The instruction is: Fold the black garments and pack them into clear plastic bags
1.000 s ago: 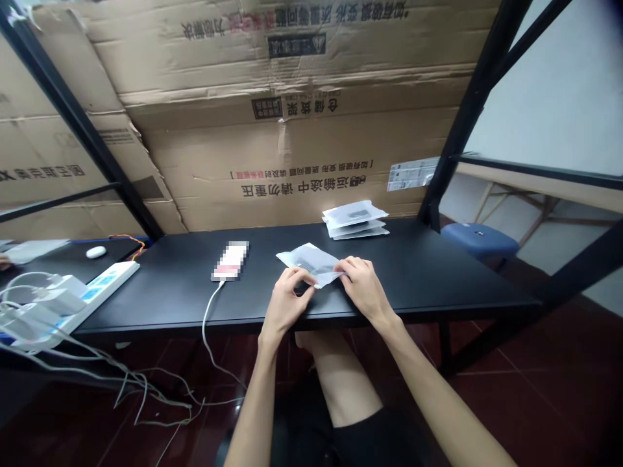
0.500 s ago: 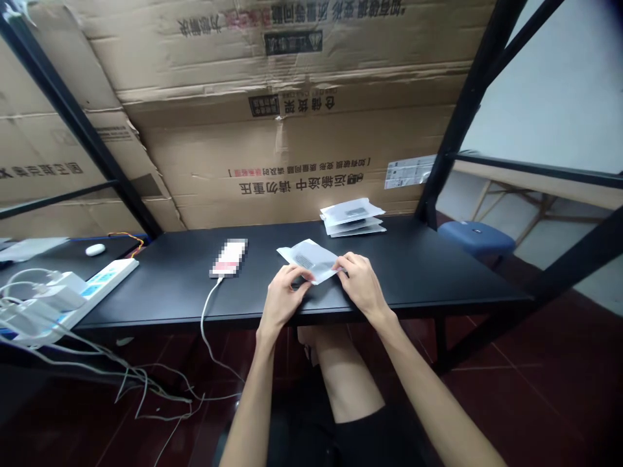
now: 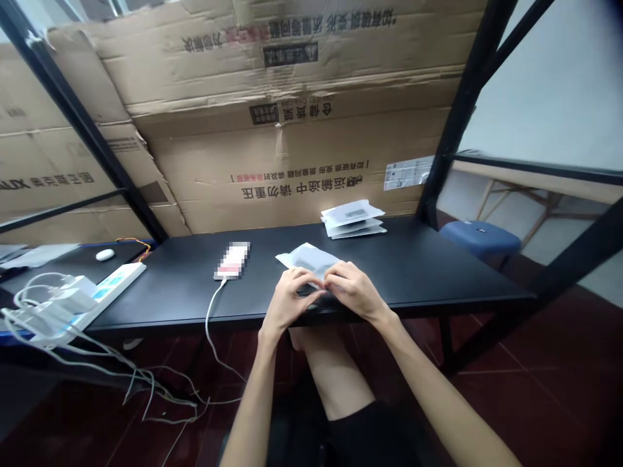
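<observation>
A translucent white plastic bag with a patch of dark print lies at the front of the black table, its near edge between my hands. My left hand is curled at that edge, thumb and fingertips pinching close to the corner. My right hand is closed at the same edge, its fingertips meeting those of the left. The fingers cover the near part of the bag. Farther back lies a stack of similar white bags.
A phone with a white charging cable rests left on the black table. A power strip full of plugs and a small white case are farther left. Cardboard stands behind. A blue stool is at right.
My right hand has moved left along the bag's near edge until its fingertips meet my left hand's. The view has shifted slightly.
</observation>
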`<state>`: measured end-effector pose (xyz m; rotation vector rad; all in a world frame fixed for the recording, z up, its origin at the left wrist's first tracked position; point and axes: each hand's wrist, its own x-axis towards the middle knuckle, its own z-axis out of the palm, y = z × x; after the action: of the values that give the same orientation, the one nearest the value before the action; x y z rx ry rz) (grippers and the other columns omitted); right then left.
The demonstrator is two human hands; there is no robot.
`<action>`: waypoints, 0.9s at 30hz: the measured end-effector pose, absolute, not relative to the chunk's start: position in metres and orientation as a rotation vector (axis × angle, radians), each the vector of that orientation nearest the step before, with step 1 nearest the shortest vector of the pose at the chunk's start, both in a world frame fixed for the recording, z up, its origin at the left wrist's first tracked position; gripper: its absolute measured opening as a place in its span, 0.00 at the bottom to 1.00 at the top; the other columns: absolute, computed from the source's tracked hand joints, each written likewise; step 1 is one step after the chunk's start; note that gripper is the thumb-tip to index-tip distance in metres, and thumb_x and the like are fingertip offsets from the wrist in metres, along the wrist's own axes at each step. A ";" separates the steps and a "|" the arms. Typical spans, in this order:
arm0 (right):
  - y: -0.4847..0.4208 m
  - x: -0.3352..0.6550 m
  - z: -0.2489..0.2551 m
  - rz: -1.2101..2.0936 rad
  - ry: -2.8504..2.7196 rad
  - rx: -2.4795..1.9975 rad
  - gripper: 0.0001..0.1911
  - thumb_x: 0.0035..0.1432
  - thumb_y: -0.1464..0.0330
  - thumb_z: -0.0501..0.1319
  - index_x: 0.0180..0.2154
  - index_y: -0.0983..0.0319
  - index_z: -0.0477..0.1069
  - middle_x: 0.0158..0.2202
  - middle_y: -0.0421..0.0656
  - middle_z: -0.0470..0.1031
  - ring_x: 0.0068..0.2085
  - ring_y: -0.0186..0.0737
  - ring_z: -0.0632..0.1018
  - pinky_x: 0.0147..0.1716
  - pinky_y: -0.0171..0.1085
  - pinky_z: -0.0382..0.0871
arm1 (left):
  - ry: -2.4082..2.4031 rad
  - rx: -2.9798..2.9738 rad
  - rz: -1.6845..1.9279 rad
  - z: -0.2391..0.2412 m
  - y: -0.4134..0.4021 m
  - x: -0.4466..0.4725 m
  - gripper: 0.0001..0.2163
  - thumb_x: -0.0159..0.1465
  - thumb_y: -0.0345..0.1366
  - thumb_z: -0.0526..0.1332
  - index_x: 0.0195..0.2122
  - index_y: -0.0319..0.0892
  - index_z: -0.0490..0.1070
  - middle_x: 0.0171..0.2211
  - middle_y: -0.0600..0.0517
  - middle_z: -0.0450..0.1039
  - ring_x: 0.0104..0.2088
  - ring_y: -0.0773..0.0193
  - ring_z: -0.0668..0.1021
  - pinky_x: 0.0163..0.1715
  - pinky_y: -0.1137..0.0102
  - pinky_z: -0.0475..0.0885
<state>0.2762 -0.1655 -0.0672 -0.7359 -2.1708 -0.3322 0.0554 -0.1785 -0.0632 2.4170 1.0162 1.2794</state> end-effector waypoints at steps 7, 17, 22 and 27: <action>-0.165 0.279 -0.066 -0.271 -2.153 -0.791 0.12 0.71 0.75 0.60 0.36 0.56 0.77 0.39 0.42 0.82 0.41 0.42 0.76 0.42 0.40 0.68 | 1.152 2.454 1.318 -0.062 -0.178 0.056 0.03 0.68 0.35 0.71 0.41 0.50 0.80 0.46 0.52 0.79 0.52 0.56 0.78 0.59 0.58 0.68; -0.168 0.286 -0.060 -0.068 -2.182 -0.893 0.12 0.70 0.76 0.59 0.36 0.56 0.76 0.45 0.41 0.84 0.50 0.44 0.79 0.51 0.45 0.68 | 1.399 2.448 1.301 -0.063 -0.176 0.057 0.04 0.66 0.34 0.72 0.40 0.52 0.82 0.52 0.51 0.78 0.56 0.52 0.74 0.63 0.52 0.65; -0.167 0.297 -0.061 -0.020 -2.162 -0.880 0.11 0.68 0.76 0.59 0.37 0.56 0.75 0.48 0.42 0.83 0.52 0.45 0.80 0.54 0.47 0.68 | 1.489 2.431 1.304 -0.063 -0.176 0.058 0.03 0.66 0.35 0.72 0.39 0.52 0.82 0.53 0.50 0.77 0.57 0.50 0.74 0.64 0.49 0.63; -0.169 0.319 -0.062 0.045 -2.057 -0.980 0.10 0.68 0.74 0.58 0.36 0.56 0.73 0.50 0.43 0.82 0.53 0.47 0.80 0.55 0.49 0.69 | 1.572 2.374 1.373 -0.062 -0.178 0.059 0.04 0.65 0.33 0.71 0.38 0.51 0.81 0.53 0.49 0.76 0.58 0.49 0.74 0.65 0.48 0.62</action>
<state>0.3194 -0.1693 -0.0624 -0.9797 -2.0574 0.0446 0.0586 -0.1778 -0.0618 2.3738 1.5722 1.3731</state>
